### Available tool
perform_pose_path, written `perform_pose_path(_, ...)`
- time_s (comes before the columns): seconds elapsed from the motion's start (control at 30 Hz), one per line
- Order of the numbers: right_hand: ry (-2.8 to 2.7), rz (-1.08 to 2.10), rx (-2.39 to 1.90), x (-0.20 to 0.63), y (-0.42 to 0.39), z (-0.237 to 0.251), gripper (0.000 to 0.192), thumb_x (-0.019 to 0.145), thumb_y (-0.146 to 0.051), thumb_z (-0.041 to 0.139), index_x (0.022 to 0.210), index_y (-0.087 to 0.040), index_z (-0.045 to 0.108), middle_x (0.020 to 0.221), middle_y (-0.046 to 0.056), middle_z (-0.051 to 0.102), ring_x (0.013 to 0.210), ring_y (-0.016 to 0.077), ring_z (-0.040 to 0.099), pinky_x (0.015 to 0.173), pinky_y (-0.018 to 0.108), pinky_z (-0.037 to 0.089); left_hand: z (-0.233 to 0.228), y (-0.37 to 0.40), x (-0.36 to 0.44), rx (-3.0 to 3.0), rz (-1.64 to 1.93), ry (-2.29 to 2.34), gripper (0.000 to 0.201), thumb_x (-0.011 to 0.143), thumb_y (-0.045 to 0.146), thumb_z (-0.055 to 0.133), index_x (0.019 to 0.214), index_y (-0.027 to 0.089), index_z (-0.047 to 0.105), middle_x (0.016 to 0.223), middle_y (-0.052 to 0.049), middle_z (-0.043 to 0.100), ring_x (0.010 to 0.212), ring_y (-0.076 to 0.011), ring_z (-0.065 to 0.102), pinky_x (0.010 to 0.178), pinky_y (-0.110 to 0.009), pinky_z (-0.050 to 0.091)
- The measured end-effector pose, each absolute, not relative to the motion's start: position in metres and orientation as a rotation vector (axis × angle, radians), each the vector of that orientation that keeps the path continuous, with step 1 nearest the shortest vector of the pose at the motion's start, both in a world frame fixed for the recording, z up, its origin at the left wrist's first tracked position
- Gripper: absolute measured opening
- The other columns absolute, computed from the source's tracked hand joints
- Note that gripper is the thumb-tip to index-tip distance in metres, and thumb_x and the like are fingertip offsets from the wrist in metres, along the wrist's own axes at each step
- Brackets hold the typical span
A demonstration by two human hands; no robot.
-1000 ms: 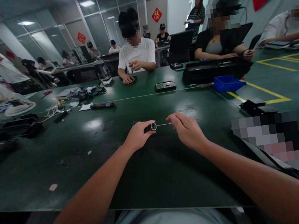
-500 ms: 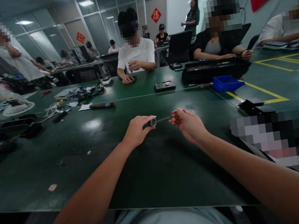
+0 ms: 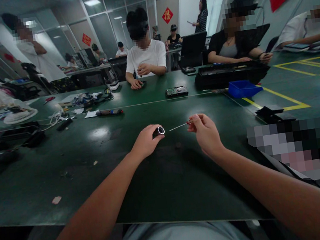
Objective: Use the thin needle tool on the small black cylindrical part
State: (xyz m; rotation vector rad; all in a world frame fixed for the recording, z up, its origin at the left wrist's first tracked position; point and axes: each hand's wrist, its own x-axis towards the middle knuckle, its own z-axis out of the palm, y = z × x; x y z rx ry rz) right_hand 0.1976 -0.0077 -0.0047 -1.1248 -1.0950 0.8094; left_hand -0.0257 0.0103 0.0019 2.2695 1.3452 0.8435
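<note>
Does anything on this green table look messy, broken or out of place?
Only small litter: a pale scrap near the table's front left edge and specks further in. The left hand grips a small tube, the right hand a thin tool; neither looks damaged.

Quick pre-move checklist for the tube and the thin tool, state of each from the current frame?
1. Left hand has a firm hold on the tube: ok, fingers wrapped around it, open end facing the tool.
2. Right hand holds the thin tool: ok, pinched at its reddish end.
3. Tool tip apart from the tube mouth: ok, a visible gap between them.
4. Tool lined up with the tube opening: cannot tell, only one view.
5. Table under the hands free of loose parts: ok, only small scraps off to the left.
6. Inside of the tube unobstructed: cannot tell, too small and dark.
</note>
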Motion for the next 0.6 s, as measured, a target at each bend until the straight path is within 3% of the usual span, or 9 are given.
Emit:
perform_pose_path(0.1, -1.093, 0.751, -1.088, 0.201, -0.008, -0.003, 0.023, 0.094, -0.045, 0.054, 0.091, -0.023, 0.061, 0.082, 0.001, 0.064, 0.071, 0.0154, 0.059, 0.071, 0.035, 0.051, 0.004, 0.009, -0.024, 2.087, 0.939, 1.29, 0.037, 0.09, 0.026, 0.063, 0.127, 0.02, 0.058, 0.12, -0.008, 0.065, 0.109, -0.0228, 0.06, 0.098, -0.038, 0.045)
perform_pose_path(0.2, -1.105, 0.705, -1.067, 0.202, -0.009, -0.001, 0.024, 0.095, -0.046, 0.053, 0.094, -0.023, 0.061, 0.084, 0.001, 0.064, 0.072, 0.0158, 0.061, 0.072, 0.036, 0.052, 0.008, 0.007, -0.02, 1.864, 0.95, 1.206, 0.039, 0.095, 0.03, 0.053, 0.133, 0.022, 0.049, 0.113, -0.008, 0.064, 0.097, -0.0193, 0.061, 0.084, -0.034, 0.049)
perform_pose_path(0.3, -1.122, 0.665, -1.059, 0.201, -0.012, 0.003, 0.024, 0.095, -0.046, 0.052, 0.094, -0.024, 0.061, 0.084, 0.001, 0.065, 0.074, 0.0163, 0.061, 0.072, 0.036, 0.052, 0.013, 0.005, -0.015, 1.693, 0.92, 1.152, 0.032, 0.095, 0.039, 0.051, 0.121, 0.02, 0.052, 0.092, -0.004, 0.061, 0.074, -0.0151, 0.058, 0.066, -0.028, 0.047)
perform_pose_path(0.4, -1.149, 0.641, -1.047, 0.201, -0.015, 0.008, 0.023, 0.096, -0.044, 0.051, 0.095, -0.023, 0.06, 0.083, 0.002, 0.064, 0.074, 0.0165, 0.061, 0.072, 0.036, 0.051, 0.017, 0.004, -0.009, 1.745, 0.847, 1.206, 0.033, 0.092, 0.049, 0.057, 0.107, 0.019, 0.057, 0.078, -0.002, 0.059, 0.065, -0.0142, 0.055, 0.061, -0.027, 0.044)
perform_pose_path(0.5, -1.171, 0.632, -1.042, 0.201, -0.019, 0.011, 0.021, 0.096, -0.041, 0.05, 0.096, -0.023, 0.06, 0.082, 0.002, 0.063, 0.074, 0.0168, 0.06, 0.072, 0.036, 0.051, 0.019, 0.001, -0.003, 2.016, 0.704, 1.281, 0.027, 0.09, 0.044, 0.06, 0.1, 0.019, 0.064, 0.084, -0.005, 0.065, 0.073, -0.0179, 0.06, 0.068, -0.031, 0.047)
perform_pose_path(0.6, -1.172, 0.649, -1.048, 0.201, -0.021, 0.013, 0.02, 0.097, -0.041, 0.05, 0.096, -0.024, 0.06, 0.083, 0.002, 0.063, 0.075, 0.0171, 0.06, 0.073, 0.036, 0.051, 0.017, -0.003, 0.006, 2.306, 0.515, 1.245, 0.023, 0.092, 0.033, 0.057, 0.106, 0.021, 0.07, 0.101, -0.007, 0.069, 0.089, -0.0223, 0.064, 0.078, -0.035, 0.05)
